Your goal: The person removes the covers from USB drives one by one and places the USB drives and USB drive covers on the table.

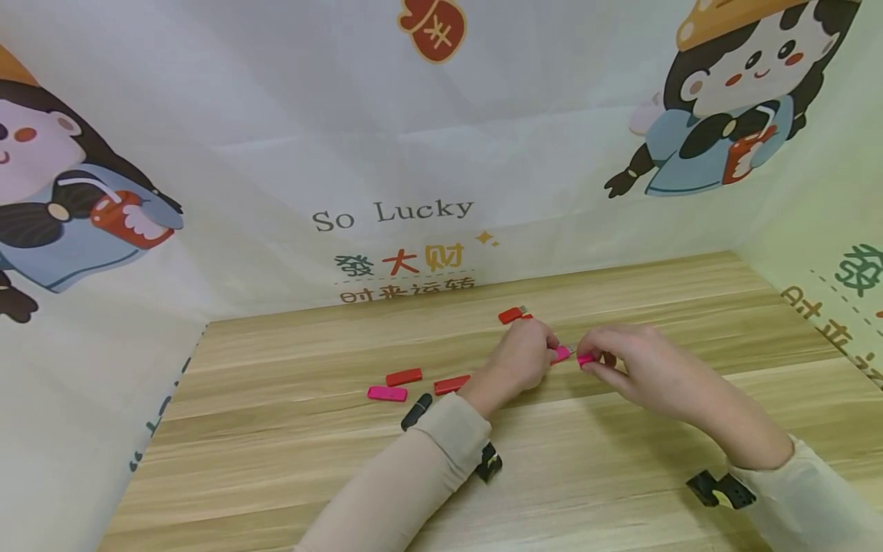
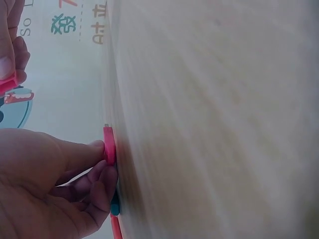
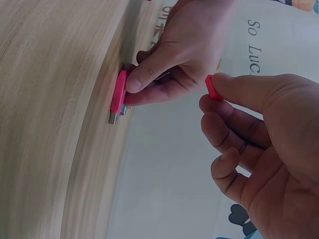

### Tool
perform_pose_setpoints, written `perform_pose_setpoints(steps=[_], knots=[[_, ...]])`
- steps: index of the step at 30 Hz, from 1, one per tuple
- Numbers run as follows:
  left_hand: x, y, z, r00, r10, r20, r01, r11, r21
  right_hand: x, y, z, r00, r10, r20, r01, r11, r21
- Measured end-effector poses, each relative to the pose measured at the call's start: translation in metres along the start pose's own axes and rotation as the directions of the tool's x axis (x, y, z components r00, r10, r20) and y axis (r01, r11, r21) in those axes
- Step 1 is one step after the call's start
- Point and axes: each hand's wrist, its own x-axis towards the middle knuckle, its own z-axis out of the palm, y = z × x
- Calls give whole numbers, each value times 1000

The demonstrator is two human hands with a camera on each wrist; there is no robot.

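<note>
My left hand (image 1: 527, 349) pinches a pink USB stick (image 1: 561, 354) (image 3: 118, 93) against the wooden table (image 1: 621, 460). Its metal plug (image 3: 113, 118) is bare and points toward my right hand. My right hand (image 1: 614, 356) pinches the small pink cap (image 1: 585, 359) (image 3: 213, 87) between thumb and forefinger, a short gap from the plug. In the left wrist view the stick (image 2: 109, 144) shows edge-on at my left fingertips, with the cap (image 2: 7, 84) at the top left.
More sticks lie on the table: a red one (image 1: 513, 314) behind my left hand, two red ones (image 1: 403, 376) (image 1: 451, 384), a pink one (image 1: 387, 393) and a black one (image 1: 417, 411) to the left. Printed cloth walls (image 1: 386, 222) close the table on three sides.
</note>
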Motion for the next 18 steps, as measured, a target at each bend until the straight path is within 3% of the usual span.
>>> perform_pose_setpoints(steps=[18], knots=[[-15, -2, -9, 999, 21, -47, -21, 1000, 1, 1, 6, 1, 995, 64, 78, -67, 997, 31]])
